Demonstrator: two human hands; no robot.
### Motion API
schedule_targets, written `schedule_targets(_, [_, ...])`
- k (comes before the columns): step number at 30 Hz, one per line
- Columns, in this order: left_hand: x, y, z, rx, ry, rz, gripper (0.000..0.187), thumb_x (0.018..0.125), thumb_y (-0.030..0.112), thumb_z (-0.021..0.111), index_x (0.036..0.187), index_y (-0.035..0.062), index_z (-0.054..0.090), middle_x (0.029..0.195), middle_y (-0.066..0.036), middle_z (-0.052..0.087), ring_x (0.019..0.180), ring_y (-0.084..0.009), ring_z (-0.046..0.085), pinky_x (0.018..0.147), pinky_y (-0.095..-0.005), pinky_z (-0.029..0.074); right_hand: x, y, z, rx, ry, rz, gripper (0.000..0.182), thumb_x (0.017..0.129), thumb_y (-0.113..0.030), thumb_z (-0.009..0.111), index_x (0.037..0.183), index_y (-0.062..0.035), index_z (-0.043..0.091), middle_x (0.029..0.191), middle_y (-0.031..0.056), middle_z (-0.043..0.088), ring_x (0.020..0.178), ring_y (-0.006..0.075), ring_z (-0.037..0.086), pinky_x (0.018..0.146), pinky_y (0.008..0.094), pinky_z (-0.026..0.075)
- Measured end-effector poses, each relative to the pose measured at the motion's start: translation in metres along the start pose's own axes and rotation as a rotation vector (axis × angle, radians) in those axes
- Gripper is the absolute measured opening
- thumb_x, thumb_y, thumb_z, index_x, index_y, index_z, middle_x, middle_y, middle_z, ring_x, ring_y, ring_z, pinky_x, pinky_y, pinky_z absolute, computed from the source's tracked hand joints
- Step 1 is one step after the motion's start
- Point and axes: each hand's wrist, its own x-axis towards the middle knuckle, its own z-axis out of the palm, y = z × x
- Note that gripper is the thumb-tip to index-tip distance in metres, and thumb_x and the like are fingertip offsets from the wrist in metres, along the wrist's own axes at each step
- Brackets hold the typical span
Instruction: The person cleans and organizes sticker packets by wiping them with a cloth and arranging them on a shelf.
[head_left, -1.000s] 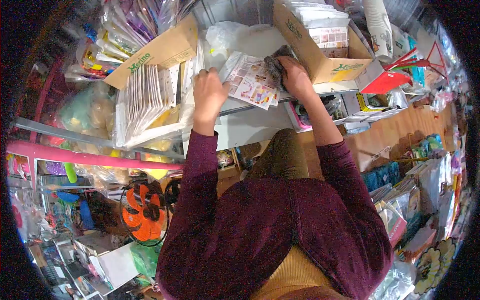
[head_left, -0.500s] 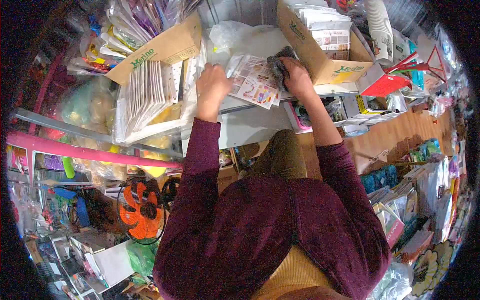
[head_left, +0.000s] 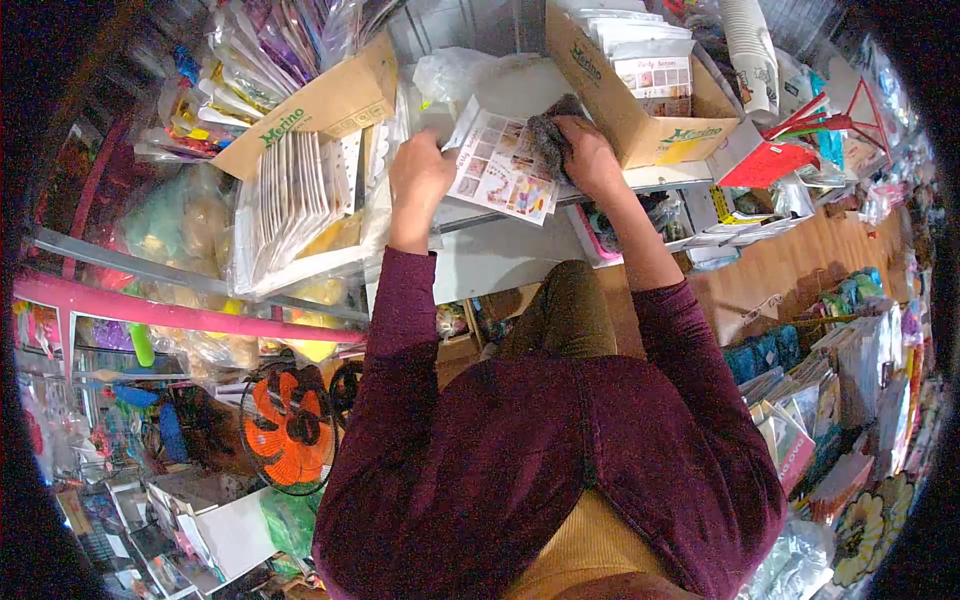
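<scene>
A flat printed packet with small pictures lies tilted over the white shelf, between my hands. My left hand has its fingers closed on the packet's left edge. My right hand is wrapped round a dark grey cloth, which rests against the packet's right side. Just right of that hand stands a cardboard box with similar printed packets upright in it. Left of my left hand is a box with a row of thin white packets.
Behind my hands lies a clear plastic bag. Stacked paper cups and a red item are at the upper right. An orange fan stands lower left. A pink rail runs along the left.
The packet has turned and shifted slightly left, and its left edge is now in my left hand's fingers. My right hand and the cloth have moved slightly left.
</scene>
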Motion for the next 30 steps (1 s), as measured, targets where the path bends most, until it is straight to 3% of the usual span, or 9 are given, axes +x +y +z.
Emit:
schedule_targets(4, [-0.011,0.011,-0.015,-0.277,0.168,0.093,0.02,0.079,0.016,0.059,0.085,-0.0024,0.055,0.081,-0.024,0.062,0.08,-0.0411,0.059,0.067,-0.0445,0.046,-0.003,0.001,-0.007,0.095,0.121,-0.06,0.04,0.073,0.007,0.047,0.112,0.0023,0.054,0.109,0.0221,0.057,0.105,0.0377,0.053,0.093,0.0374,0.041])
schedule_targets(8, [-0.028,0.02,-0.006,-0.44,0.287,0.046,0.017,0.079,0.004,0.055,0.093,-0.0035,0.048,0.08,-0.028,0.059,0.076,-0.0437,0.059,0.065,-0.0436,0.045,-0.009,-0.022,-0.028,0.305,0.283,0.002,0.041,0.073,0.007,0.047,0.113,0.0029,0.053,0.108,0.0221,0.058,0.103,0.0399,0.054,0.092,0.0356,0.041])
schedule_targets(9, [-0.03,0.016,0.003,-0.47,0.26,0.06,0.03,0.078,0.0,0.054,0.107,-0.0028,0.044,0.086,-0.029,0.058,0.083,-0.0443,0.058,0.071,-0.0427,0.046,-0.008,-0.026,-0.029,0.369,0.271,-0.047,0.042,0.071,0.007,0.048,0.113,0.0028,0.053,0.109,0.0219,0.057,0.105,0.0408,0.052,0.094,0.038,0.04])
schedule_targets(12, [-0.038,0.011,0.021,-0.429,0.196,0.016,0.042,0.078,-0.001,0.053,0.118,-0.0018,0.038,0.093,-0.029,0.058,0.092,-0.043,0.057,0.079,-0.0406,0.045,-0.01,-0.064,-0.035,0.178,0.161,-0.267,0.042,0.07,0.006,0.051,0.112,-0.0003,0.053,0.113,0.0222,0.054,0.109,0.0388,0.049,0.095,0.0416,0.039])
schedule_targets(13, [-0.043,0.021,0.007,-0.527,0.075,-0.054,0.054,0.076,-0.003,0.052,0.125,-0.0005,0.031,0.102,-0.03,0.056,0.099,-0.0411,0.055,0.085,-0.0385,0.043,-0.013,-0.072,-0.028,0.144,0.072,-0.314,0.044,0.07,0.005,0.053,0.113,-0.0009,0.052,0.117,0.0219,0.052,0.112,0.0389,0.046,0.098,0.0412,0.037])
schedule_targets(17, [-0.036,-0.007,0.023,-0.701,0.075,0.004,0.054,0.074,-0.005,0.051,0.125,0.0002,0.033,0.101,-0.029,0.057,0.095,-0.0397,0.057,0.082,-0.0382,0.045,-0.03,-0.084,0.011,-0.062,-0.166,-0.409,0.046,0.076,-0.009,0.057,0.121,-0.0043,0.048,0.127,0.0196,0.045,0.119,0.0366,0.041,0.102,0.0424,0.033])
schedule_targets(19, [-0.043,-0.006,0.011,-0.66,0.011,-0.053,0.055,0.072,-0.005,0.051,0.124,0.0006,0.036,0.09,-0.026,0.061,0.085,-0.0377,0.061,0.076,-0.0381,0.047,-0.028,-0.083,0.02,-0.165,-0.24,-0.396,0.047,0.08,-0.018,0.056,0.124,-0.0055,0.045,0.13,0.0184,0.043,0.122,0.0353,0.038,0.103,0.0424,0.03])
schedule_targets(23, [-0.051,-0.003,0.002,-0.487,0.008,-0.063,0.052,0.07,-0.002,0.053,0.12,0.0003,0.041,0.073,-0.023,0.061,0.072,-0.0365,0.062,0.067,-0.0404,0.048,-0.024,-0.074,0.023,-0.217,-0.188,-0.371,0.047,0.079,-0.016,0.056,0.124,-0.0036,0.045,0.131,0.0181,0.042,0.122,0.0346,0.039,0.103,0.0419,0.031])
schedule_targets(30, [-0.052,0.004,-0.001,-0.413,-0.046,-0.097,0.051,0.069,-0.003,0.052,0.118,0.0003,0.042,0.078,-0.027,0.06,0.079,-0.0423,0.06,0.07,-0.0463,0.046,-0.023,-0.075,0.024,-0.248,-0.201,-0.371,0.047,0.078,-0.016,0.053,0.124,-0.008,0.046,0.131,0.015,0.044,0.122,0.032,0.04,0.101,0.0441,0.032])
